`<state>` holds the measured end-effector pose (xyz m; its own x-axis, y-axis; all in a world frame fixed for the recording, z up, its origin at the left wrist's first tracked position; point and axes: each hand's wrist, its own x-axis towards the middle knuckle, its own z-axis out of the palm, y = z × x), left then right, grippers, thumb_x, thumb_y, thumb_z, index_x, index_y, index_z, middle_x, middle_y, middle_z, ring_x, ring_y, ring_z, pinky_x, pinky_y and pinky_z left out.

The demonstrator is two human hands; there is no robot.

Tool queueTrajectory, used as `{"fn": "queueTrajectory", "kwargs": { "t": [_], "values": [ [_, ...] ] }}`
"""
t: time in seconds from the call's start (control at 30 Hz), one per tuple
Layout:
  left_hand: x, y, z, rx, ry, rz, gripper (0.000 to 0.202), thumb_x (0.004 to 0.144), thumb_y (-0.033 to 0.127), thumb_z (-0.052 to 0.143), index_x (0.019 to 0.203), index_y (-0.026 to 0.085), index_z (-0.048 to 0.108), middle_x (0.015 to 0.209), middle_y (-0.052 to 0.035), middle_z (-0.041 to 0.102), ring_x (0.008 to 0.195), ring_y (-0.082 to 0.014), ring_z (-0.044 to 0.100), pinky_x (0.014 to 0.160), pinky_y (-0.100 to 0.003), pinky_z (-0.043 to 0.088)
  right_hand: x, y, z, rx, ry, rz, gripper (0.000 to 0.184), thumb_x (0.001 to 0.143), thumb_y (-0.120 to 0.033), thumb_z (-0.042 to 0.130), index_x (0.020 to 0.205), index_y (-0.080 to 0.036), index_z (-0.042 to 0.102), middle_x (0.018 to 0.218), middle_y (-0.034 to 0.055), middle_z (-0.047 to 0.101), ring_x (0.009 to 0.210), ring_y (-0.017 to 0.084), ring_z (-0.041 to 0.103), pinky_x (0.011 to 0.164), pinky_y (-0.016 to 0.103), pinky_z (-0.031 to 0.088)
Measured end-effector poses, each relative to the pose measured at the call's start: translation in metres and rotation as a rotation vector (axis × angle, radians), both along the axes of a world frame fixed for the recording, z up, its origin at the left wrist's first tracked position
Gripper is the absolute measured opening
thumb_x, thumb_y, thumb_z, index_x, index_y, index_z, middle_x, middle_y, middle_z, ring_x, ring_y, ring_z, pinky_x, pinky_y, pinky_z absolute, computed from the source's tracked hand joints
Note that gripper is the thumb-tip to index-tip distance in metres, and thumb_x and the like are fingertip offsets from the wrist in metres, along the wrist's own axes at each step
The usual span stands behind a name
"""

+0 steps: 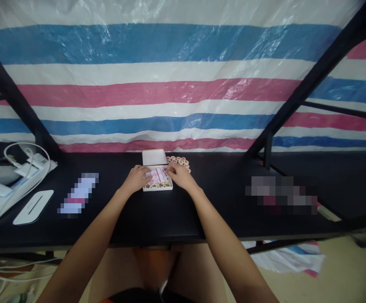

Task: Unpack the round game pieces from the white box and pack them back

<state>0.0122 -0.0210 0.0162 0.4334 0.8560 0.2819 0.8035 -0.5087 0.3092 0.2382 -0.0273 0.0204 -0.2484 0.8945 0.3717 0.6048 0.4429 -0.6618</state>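
In the head view, a small white open box stands on the black table, with a row of round Chinese chess pieces showing along its near side. Over the pieces lies a folded chessboard sheet, white with pink lines. My left hand has its fingers curled at the sheet's left edge, thumb against it. On the opposite side my right hand pinches the sheet's right edge. Behind the box leans its lid, pale inside. More loose chess pieces sit beyond my right hand, partly covered by it.
To the left lie a blurred-out phone-like object, a white flat device and a power strip with looping white cables. Blurred items are on the right. A striped plastic sheet hangs behind the table between black frame bars.
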Motion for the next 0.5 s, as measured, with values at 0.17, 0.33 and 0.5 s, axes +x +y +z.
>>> {"fn": "queueTrajectory", "kwargs": {
  "t": [0.17,0.33,0.5],
  "values": [
    [0.0009,-0.0009,0.0024,0.003,0.002,0.018,0.030,0.083,0.032,0.053,0.107,0.022,0.069,0.110,-0.0060,0.068,0.105,-0.0285,0.053,0.094,-0.044,0.039,-0.0014,0.0007,-0.0017,-0.030,0.011,0.036,0.009,0.079,-0.017,0.051,0.077,-0.017,0.060,0.071,0.0000,0.061,0.066,0.013,0.056,0.067,0.024,0.041],
    [0.0005,0.0001,0.0008,0.013,-0.003,0.014,0.031,0.085,0.031,0.051,0.108,0.021,0.068,0.110,-0.0069,0.068,0.105,-0.0287,0.054,0.092,-0.044,0.040,0.0001,0.0015,-0.0030,-0.015,0.007,0.027,0.009,0.080,-0.018,0.051,0.078,-0.017,0.060,0.072,0.0002,0.062,0.067,0.012,0.056,0.067,0.023,0.041],
    [0.0004,-0.0009,0.0000,0.004,-0.002,0.034,0.035,0.086,0.034,0.051,0.115,0.021,0.065,0.116,-0.0079,0.065,0.109,-0.0294,0.053,0.092,-0.043,0.041,-0.0005,0.0003,-0.0021,-0.029,-0.015,0.025,0.010,0.079,-0.016,0.051,0.079,-0.017,0.060,0.072,0.0003,0.062,0.067,0.013,0.057,0.068,0.023,0.041]
  ]
}}
